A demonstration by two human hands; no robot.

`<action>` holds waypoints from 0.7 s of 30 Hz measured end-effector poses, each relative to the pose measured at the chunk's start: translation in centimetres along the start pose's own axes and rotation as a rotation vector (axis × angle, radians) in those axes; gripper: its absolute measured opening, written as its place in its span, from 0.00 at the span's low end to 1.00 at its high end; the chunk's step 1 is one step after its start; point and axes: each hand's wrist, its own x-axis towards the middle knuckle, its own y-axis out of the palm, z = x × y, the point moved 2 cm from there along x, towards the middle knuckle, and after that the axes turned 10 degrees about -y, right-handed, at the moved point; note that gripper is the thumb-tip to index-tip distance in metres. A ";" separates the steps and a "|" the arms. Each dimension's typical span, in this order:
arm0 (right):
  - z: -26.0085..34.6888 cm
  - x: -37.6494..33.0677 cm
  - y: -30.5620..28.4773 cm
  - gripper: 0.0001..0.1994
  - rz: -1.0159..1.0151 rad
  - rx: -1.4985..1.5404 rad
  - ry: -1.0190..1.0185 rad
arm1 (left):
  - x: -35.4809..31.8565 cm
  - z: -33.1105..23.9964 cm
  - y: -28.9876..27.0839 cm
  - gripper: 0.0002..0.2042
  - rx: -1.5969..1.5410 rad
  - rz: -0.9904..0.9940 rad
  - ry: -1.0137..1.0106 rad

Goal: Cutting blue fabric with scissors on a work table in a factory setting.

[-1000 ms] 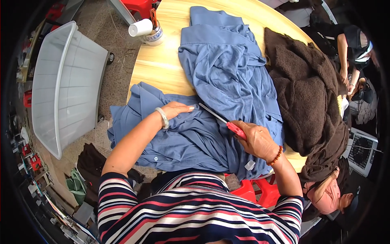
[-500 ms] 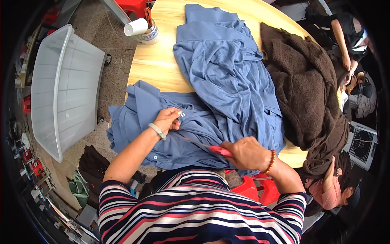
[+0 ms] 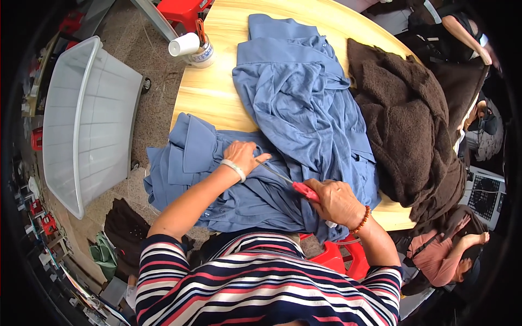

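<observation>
A heap of blue shirts (image 3: 304,108) lies across a round wooden table (image 3: 209,98). My left hand (image 3: 243,156), with a white band at the wrist, pinches the blue cloth near the table's front edge. My right hand (image 3: 335,200), wearing a bead bracelet, grips red-handled scissors (image 3: 288,182). Their thin blades point left toward my left fingers and lie on the cloth.
A pile of dark brown garments (image 3: 413,125) covers the table's right side. A white paper cup (image 3: 184,44) and a small jar stand at the far left edge. A large translucent plastic bin (image 3: 87,125) stands on the floor at left. Other people sit at right. A red stool (image 3: 348,258) is below.
Both hands have shifted lower and closer to me on the blue cloth. The scissors' tip has come nearer my left fingers.
</observation>
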 end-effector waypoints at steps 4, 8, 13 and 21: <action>-0.7 -0.1 -0.1 0.14 0.017 -0.006 0.055 | 1.3 2.5 4.3 0.25 -0.918 0.687 -0.833; -1.6 -0.3 0.1 0.14 0.033 0.040 0.123 | 0.3 0.9 4.4 0.20 -1.562 0.608 -1.180; -1.8 0.3 -0.1 0.14 0.036 0.041 0.109 | -0.5 1.4 5.0 0.09 -1.936 0.265 -1.091; -2.6 0.7 -0.5 0.15 0.031 0.040 0.121 | -2.4 -1.5 3.0 0.09 -2.104 0.241 -1.302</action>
